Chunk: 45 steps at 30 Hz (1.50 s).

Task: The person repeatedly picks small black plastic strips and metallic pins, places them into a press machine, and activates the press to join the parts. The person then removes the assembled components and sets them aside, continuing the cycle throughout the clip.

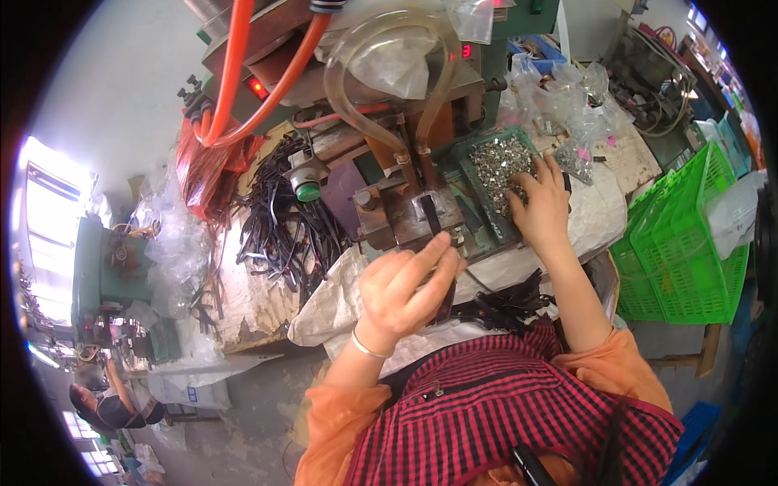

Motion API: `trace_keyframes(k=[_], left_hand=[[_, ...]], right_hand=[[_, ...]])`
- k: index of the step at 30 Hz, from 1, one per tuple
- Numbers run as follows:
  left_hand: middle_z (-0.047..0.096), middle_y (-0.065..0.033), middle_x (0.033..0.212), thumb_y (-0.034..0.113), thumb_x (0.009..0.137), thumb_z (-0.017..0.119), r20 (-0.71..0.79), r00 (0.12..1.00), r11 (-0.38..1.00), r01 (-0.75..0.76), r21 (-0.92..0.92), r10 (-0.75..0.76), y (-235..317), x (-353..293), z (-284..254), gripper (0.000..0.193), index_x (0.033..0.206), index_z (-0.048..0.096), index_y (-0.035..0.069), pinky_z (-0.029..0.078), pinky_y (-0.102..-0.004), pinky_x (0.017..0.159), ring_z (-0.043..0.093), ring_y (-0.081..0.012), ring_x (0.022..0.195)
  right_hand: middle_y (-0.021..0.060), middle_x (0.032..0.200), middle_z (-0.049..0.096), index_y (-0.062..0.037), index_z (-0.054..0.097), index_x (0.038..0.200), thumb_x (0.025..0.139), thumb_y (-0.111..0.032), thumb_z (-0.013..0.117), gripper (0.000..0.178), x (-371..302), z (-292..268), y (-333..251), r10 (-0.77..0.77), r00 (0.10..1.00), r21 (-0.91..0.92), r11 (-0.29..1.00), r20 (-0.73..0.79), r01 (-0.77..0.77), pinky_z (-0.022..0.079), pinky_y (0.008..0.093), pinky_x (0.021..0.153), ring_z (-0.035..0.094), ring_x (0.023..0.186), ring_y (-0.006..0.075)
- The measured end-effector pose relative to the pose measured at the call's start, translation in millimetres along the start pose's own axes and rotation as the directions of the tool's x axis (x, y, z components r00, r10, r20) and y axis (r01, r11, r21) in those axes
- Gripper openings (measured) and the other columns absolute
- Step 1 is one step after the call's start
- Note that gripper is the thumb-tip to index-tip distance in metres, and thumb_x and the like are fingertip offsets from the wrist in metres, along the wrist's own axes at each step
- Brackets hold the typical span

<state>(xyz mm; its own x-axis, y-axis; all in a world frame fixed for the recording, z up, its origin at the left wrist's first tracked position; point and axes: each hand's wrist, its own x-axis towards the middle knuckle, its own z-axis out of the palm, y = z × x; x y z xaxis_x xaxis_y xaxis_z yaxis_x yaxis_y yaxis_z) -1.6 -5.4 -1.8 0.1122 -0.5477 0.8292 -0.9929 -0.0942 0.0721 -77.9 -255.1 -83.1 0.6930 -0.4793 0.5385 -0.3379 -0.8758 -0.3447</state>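
My left hand [405,283] is closed in front of the machine's metal fixture [397,219], thumb and fingers pinching a black strap [429,215]. The strap's far end lies on the fixture. To the right, my right hand [543,202] reaches over a green tray [478,198] filled with small shiny metal pieces [498,166]. Its fingers are curved and apart, with the tips among the pieces. I cannot make out any piece between them.
Black straps [284,219] are heaped left of the fixture; more straps [506,304] lie by my lap. Orange hoses [304,73] and a clear looped tube [336,89] hang overhead. Green crates [685,243] stand at right. Another person [117,405] sits far left.
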Motion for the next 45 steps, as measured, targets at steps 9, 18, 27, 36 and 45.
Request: trace_keyframes(k=[9, 18, 27, 36, 45], left_hand=[[0.076, -0.0104, 0.102, 0.012, 0.076, 0.087, -0.032, 0.998, 0.998, -0.051, -0.034, 0.05, -8.5, -8.2, 11.6, 0.027, 0.099, 0.073, 0.008, 0.047, -0.0269, 0.049, 0.065, -0.0156, 0.059], [0.078, -0.0119, 0.1, -0.002, 0.076, 0.082, -0.183, 0.948, 0.965, 0.262, -0.005, -0.259, 8.4, -52.7, -0.9, 0.029, 0.104, 0.075, 0.004, 0.056, -0.0312, 0.069, 0.07, -0.0229, 0.075], [0.057, -0.0165, 0.139, 0.018, 0.087, 0.08, -0.172, 0.433, 0.466, 0.818, -0.336, -0.885, -132.1, -87.6, 18.9, 0.039, 0.118, 0.067, -0.002, 0.047, -0.0369, 0.101, 0.057, -0.0299, 0.126], [0.064, -0.0141, 0.121, 0.025, 0.087, 0.084, -0.341, 0.449, 0.517, 0.845, -0.138, -0.826, -128.1, -63.7, 14.6, 0.041, 0.113, 0.065, -0.002, 0.051, -0.0334, 0.089, 0.063, -0.0246, 0.105], [0.07, -0.0087, 0.098, 0.004, 0.087, 0.074, -0.141, 0.722, 0.639, 0.673, 0.372, -0.678, -142.2, -157.0, -103.0, 0.011, 0.098, 0.074, 0.005, 0.05, -0.039, 0.078, 0.064, -0.0291, 0.088]], right_hand=[[0.0168, 0.123, 0.067, -0.0064, 0.072, 0.094, 0.081, -0.012, 0.075, 0.015, 18.2, 19.1, 18.9, 0.006, 0.998, 0.285, 0.959, -0.058, 0.011, 0.048, 0.0483, 0.098, 0.058, 0.126, 0.0378], [0.0133, 0.094, 0.071, -0.0034, 0.067, 0.102, 0.09, -0.009, 0.067, 0.014, 27.4, 19.8, 9.3, -0.004, 0.997, 0.32, 0.947, -0.08, 0.03, 0.052, 0.0415, 0.075, 0.068, 0.086, 0.0344], [0.0039, 0.094, 0.072, -0.0011, 0.067, 0.111, 0.101, -0.01, 0.065, 0.013, 20.7, 52.5, 0.7, 0.506, 0.851, 0.916, 0.258, 0.141, -0.306, 0.051, 0.0256, 0.079, 0.066, 0.085, 0.0116], [0.005, 0.104, 0.072, 0.001, 0.067, 0.114, 0.1, -0.004, 0.066, 0.015, 19.2, 21.3, -22.0, 0.345, 0.928, 0.854, 0.433, 0.138, -0.288, 0.049, 0.0219, 0.086, 0.066, 0.096, 0.0098], [0.0055, 0.107, 0.074, 0.0002, 0.074, 0.107, 0.096, 0.0, 0.067, 0.013, -23.0, -42.6, 0.5, 0.285, 0.958, 0.618, 0.747, 0.033, -0.244, 0.051, 0.0274, 0.089, 0.066, 0.1, 0.0123]])
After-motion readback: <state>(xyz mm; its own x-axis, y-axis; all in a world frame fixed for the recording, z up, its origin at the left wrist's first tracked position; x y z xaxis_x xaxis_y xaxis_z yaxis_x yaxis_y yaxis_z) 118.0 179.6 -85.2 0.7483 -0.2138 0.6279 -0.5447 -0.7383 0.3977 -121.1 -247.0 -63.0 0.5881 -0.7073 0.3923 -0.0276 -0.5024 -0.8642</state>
